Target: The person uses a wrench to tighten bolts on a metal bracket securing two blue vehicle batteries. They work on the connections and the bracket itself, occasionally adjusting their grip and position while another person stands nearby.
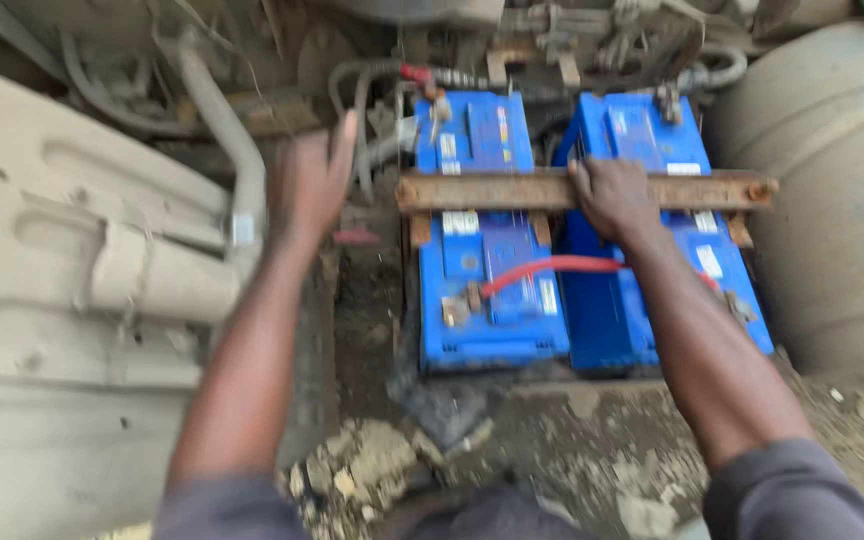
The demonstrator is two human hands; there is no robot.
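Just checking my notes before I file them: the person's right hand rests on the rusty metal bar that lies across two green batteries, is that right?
Not quite: the head view shows both batteries are blue, not green. The right hand does rest on the rusty metal bar lying across them.

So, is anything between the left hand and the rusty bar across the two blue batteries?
Nothing visible blocks it. The left hand hangs open in the air just left of the rusty bar, near grey hoses. The right hand already rests on the bar.
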